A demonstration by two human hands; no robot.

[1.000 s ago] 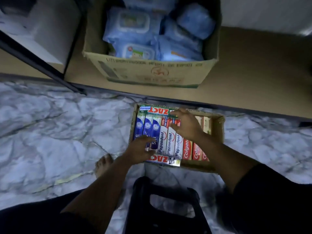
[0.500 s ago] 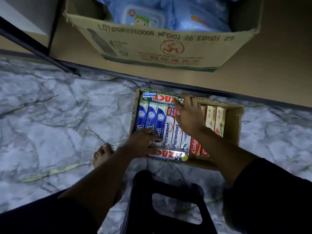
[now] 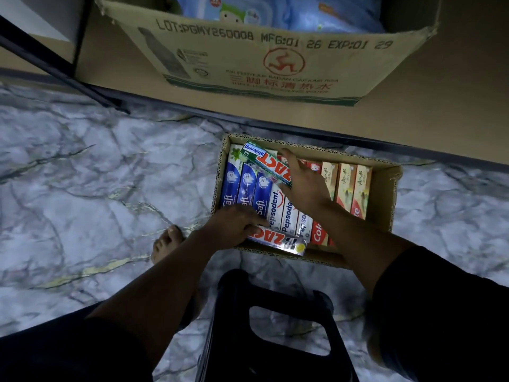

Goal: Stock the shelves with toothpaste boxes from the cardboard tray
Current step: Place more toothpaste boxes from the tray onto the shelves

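Tilted up since a moment ago, the far Zact box [image 3: 262,162] is seemingly pinched by the right hand [image 3: 304,188] — the left hand [image 3: 234,226] curls round the near Zact box [image 3: 283,241].

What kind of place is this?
Probably a small shop or its stockroom. A tray on the floor holds toothpaste boxes of several brands, and a carton of wipes sits on a low shelf, like goods for sale.
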